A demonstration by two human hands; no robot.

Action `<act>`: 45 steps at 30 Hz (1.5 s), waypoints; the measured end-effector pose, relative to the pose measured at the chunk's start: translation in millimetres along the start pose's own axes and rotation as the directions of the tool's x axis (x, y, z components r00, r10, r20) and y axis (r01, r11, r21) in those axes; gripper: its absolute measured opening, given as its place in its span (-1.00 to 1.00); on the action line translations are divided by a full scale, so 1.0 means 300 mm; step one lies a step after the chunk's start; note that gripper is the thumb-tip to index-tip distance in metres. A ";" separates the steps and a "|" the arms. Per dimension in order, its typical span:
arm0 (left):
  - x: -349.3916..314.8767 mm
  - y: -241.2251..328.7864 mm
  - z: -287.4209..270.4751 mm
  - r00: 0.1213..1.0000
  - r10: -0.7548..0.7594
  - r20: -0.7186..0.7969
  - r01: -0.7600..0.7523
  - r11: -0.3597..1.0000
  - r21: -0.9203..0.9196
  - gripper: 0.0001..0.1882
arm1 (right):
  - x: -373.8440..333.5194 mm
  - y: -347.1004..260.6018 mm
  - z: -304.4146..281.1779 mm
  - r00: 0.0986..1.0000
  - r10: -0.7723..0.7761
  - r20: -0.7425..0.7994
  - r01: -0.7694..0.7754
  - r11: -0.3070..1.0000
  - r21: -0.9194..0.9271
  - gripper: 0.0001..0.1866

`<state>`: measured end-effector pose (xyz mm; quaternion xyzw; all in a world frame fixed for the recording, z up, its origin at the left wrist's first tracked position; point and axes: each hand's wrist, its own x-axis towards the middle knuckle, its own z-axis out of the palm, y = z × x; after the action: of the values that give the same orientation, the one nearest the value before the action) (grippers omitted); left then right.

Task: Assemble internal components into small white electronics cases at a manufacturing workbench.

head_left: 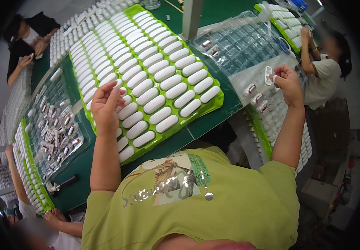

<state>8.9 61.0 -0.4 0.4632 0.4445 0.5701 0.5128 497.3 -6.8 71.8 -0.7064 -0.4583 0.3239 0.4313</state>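
A green tray (160, 131) with rows of white, rounded oblong cases (148, 96) lies before me on the table. Over its left near part is my left hand (107, 104), fingers loosely bent and apart, with no held thing visible. Beneath and beside those fingers are white cases. Out to the right, my right hand (288, 83) is closed in a pinch at a small white plastic frame (268, 76) with openings in it. Below that frame, several small white-and-metallic parts (256, 98) rest on a clear plastic sheet.
At left, a clear blister tray (48, 158) holds many small metallic parts. A similar clear tray (246, 41) lies at the back right, by a metal post (192, 18). Another green tray (263, 135) sits low at right. Co-workers sit left and right, handling parts.
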 end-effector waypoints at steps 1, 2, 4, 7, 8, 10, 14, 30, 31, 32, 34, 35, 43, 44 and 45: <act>0.002 0.012 0.010 1.000 -0.017 0.011 0.018 0.998 -0.066 -0.74 | -0.018 -0.072 0.079 0.986 -0.136 0.091 0.128 0.987 0.093 -0.80; 0.007 0.025 0.017 0.992 -0.080 0.103 0.089 0.992 -0.086 -0.73 | -0.035 -0.145 0.170 0.965 -0.202 0.165 0.191 0.978 0.078 -0.80; -0.001 0.057 0.019 0.947 -0.208 0.246 0.239 0.965 -0.104 -0.67 | -0.083 -0.275 0.364 0.843 -0.444 0.305 0.471 0.882 -0.020 -0.78; -0.012 0.060 0.027 0.842 -0.324 0.430 0.421 0.894 -0.151 -0.43 | -0.104 -0.373 0.622 0.310 -0.853 0.421 0.931 0.362 0.049 -0.74; -0.020 0.066 0.025 0.825 -0.337 0.454 0.454 0.873 -0.178 -0.36 | -0.111 -0.395 0.696 0.209 -0.857 0.471 0.960 0.272 0.070 -0.74; -0.026 0.067 0.029 0.794 -0.353 0.496 0.511 0.829 -0.229 -0.27 | -0.137 -0.414 0.822 0.058 -0.868 0.493 0.986 0.128 0.110 -0.73; -0.013 0.046 0.011 0.840 -0.307 0.448 0.468 0.828 -0.309 -0.44 | -0.111 -0.414 0.945 0.093 -0.863 0.497 0.969 0.194 0.154 -0.73; 0.001 0.022 0.012 0.907 -0.154 0.393 0.314 0.868 -0.384 -0.58 | -0.008 -0.239 0.989 0.723 -0.255 0.642 -0.046 0.910 0.413 -0.87; 0.001 0.021 0.009 0.907 -0.155 0.391 0.313 0.869 -0.383 -0.58 | -0.014 -0.244 0.988 0.722 -0.256 0.643 -0.047 0.909 0.415 -0.87; -0.001 0.020 0.006 0.911 -0.207 0.357 0.317 0.905 -0.283 -0.63 | -0.028 -0.250 0.982 0.700 -0.226 0.678 -0.083 0.916 0.391 -0.87; -0.004 0.020 -0.002 0.914 -0.256 0.316 0.323 0.929 -0.179 -0.67 | -0.037 -0.241 0.978 0.675 -0.194 0.712 -0.120 0.923 0.365 -0.88; 0.001 0.025 -0.008 0.909 -0.284 0.306 0.360 0.905 -0.229 -0.72 | -0.035 -0.227 0.980 0.700 -0.214 0.681 0.006 0.956 0.294 -0.86; 0.000 0.039 -0.023 0.881 -0.354 0.314 0.442 0.853 -0.279 -0.81 | -0.054 -0.279 0.978 0.368 -0.735 0.569 0.511 0.671 0.537 -0.22; 0.003 0.035 -0.022 0.865 -0.361 0.349 0.467 0.833 -0.295 -0.81 | -0.052 -0.274 0.978 0.376 -0.732 0.568 0.512 0.675 0.531 -0.21; 0.004 0.033 -0.029 0.854 -0.366 0.371 0.485 0.819 -0.308 -0.82 | -0.043 -0.267 0.977 0.381 -0.725 0.574 0.540 0.678 0.499 -0.21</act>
<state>-1.3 61.2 7.8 0.3188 0.3330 0.4407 0.7703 212.9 89.4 22.6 -0.2253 -0.7848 0.4378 0.3764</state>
